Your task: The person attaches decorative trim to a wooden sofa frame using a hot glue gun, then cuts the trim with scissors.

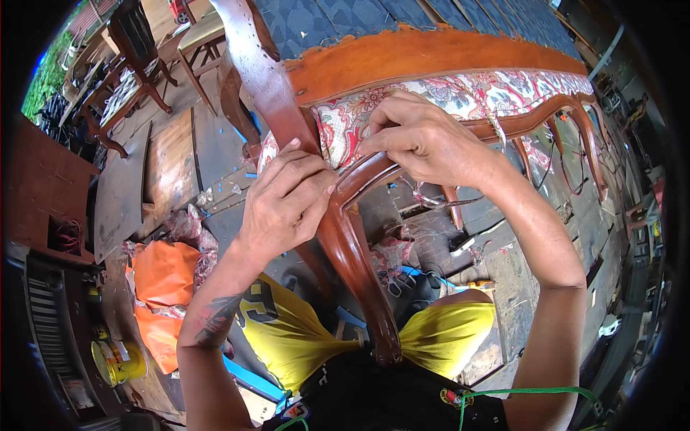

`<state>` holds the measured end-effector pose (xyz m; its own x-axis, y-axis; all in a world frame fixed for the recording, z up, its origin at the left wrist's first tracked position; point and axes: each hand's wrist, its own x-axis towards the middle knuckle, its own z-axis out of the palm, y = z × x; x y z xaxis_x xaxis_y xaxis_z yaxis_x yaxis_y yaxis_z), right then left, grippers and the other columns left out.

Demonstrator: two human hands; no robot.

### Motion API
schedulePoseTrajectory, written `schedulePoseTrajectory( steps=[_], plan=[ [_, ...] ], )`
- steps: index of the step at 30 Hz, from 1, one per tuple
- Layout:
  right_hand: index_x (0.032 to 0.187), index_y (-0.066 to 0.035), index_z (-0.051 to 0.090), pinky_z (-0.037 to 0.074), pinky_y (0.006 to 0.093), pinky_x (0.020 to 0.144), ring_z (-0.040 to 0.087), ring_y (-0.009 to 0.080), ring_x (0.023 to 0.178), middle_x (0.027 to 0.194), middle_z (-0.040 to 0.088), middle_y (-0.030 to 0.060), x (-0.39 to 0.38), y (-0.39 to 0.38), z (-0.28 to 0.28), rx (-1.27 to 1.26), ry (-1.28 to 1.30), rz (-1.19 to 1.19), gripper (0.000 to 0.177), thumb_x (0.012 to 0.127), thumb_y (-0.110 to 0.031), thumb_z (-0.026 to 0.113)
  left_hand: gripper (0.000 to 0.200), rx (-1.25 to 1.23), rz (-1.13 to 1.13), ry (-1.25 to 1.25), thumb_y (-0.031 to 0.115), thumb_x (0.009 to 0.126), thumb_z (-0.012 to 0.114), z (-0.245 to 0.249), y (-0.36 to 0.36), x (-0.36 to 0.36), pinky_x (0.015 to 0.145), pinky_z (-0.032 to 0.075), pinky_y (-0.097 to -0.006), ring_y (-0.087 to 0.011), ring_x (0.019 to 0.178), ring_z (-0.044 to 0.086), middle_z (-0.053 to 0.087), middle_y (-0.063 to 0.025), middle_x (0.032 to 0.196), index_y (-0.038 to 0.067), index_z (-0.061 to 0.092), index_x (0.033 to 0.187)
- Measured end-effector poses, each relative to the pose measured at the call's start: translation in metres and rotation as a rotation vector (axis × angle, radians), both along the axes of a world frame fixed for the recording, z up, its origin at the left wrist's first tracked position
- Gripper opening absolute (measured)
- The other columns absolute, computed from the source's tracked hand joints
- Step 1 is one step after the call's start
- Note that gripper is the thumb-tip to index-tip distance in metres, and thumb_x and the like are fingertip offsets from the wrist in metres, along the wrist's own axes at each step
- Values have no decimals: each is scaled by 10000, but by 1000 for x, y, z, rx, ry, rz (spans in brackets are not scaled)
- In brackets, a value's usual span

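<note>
Near the centre, a glossy, curved brown wooden seat frame [343, 241] is being touched at its corner by the left hand [286, 200] at ten o'clock; its grip cannot be told. At one o'clock, the red-and-cream floral fabric seat [460, 95] is being overlapped by the curled right hand [430, 142]; whether anything is being pinched cannot be told.
</note>
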<state>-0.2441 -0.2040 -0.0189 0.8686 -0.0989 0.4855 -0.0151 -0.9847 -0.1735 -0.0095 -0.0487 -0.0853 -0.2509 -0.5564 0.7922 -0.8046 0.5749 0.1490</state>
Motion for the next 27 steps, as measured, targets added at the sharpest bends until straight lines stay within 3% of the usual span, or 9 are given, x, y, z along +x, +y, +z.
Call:
schedulePoseTrajectory(
  steps=[11,27],
  plan=[
    [1034,-74,819,512,447,945,642,312,1021,984,679,98,0,-5,3,-19,35,9,196,883,-38,699,296,-26,29,-121,14,794,810,0,2,1,1138,551,-497,-311,1076,690,713,-105,1130,21,782,1089],
    [1022,-68,817,528,467,885,669,341,950,914,663,136,5,-1,8,-1,71,-66,183,878,-55,704,308,-40,-1,-87,-16,794,779,-8,-1,2,1159,540,-519,-317,1103,687,700,-122,1125,2,770,1102]
  ],
)
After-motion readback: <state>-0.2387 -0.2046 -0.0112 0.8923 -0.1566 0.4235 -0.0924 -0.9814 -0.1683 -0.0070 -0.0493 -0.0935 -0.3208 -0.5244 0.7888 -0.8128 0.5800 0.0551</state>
